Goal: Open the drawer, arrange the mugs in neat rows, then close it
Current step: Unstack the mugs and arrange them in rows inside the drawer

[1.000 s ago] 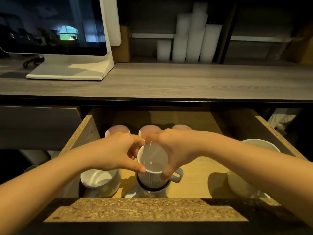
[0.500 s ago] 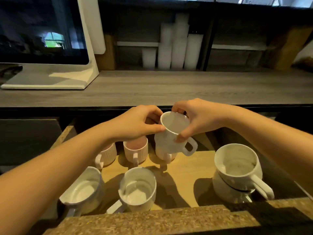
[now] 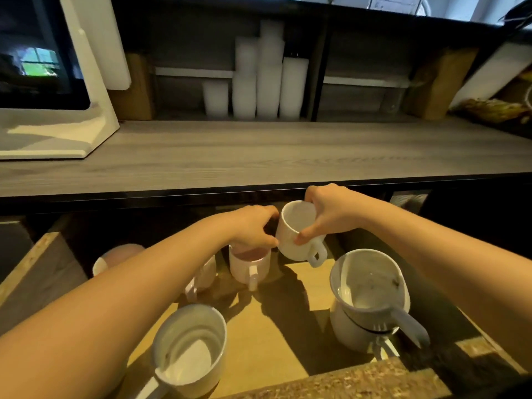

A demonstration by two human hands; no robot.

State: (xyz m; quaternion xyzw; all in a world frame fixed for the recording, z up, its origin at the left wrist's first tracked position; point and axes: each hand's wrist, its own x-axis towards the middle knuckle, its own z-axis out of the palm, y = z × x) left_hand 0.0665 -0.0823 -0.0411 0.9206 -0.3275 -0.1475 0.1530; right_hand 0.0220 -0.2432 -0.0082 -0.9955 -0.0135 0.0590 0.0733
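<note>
In the drawer (image 3: 267,349), a row of mugs (image 3: 249,267) is lined along the far side; a single mug (image 3: 190,349) is set near left, a stacked pair (image 3: 368,300) near right.

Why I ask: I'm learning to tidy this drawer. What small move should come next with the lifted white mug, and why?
Probably lower the white mug onto the bare drawer floor right of the pink mug, extending that back row. Both the left hand and right hand hold it aloft above that spot.

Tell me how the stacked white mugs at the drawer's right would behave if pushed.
Likely top-heavy: the upper mug merely rests in the lower mug, so a shove may topple it. Glossy ceramic look: probably rigid, breakable.
</note>
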